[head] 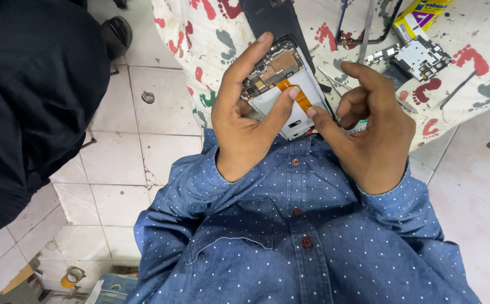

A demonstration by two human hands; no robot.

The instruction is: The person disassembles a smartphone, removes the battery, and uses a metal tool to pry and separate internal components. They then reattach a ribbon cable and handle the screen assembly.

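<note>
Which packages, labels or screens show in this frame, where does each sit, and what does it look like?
Small box: top edge, right of centre, on the footprint-patterned cloth; rectangular, yellow with purple and white panels, partly cut off.
Opened phone: centre, held by the left hand, right hand touching it; its back faces up, with white plate, orange ribbon cable and circuit board, so no lit screen is visible.

One head-worn camera looks steeply down, close over the person's lap and hands.
</note>
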